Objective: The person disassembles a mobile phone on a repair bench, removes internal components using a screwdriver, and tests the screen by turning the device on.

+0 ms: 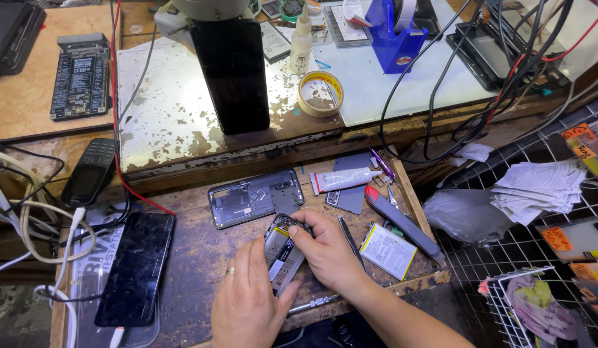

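- Two hands down at the near edge of my view, both on the same opened phone (pixel 285 252), which lies with its back off on the worn wooden bench (pixel 202 258).
- My left hand (pixel 250 296), ring on one finger, clasps the lower end of the phone from the left side, thumb against its edge.
- My right hand (pixel 325 248) grips the top end, fingertips pinched at the upper corner near the camera cut-out.
- Just right of that hand: a flat battery (pixel 388 250) with a yellow edge, and a grey utility knife (pixel 402 222) lying at a slant.
- Left of the hands, a dark phone (pixel 136 267) lies face up, well apart.
- Behind the hands, a grey back cover (pixel 254 196) lies with its inner side up, and a white glue tube (pixel 344 179) beside it.
- Farther off, on the raised shelf, a roll of tape (pixel 320 94) and a tall black phone (pixel 233 71) standing upright.
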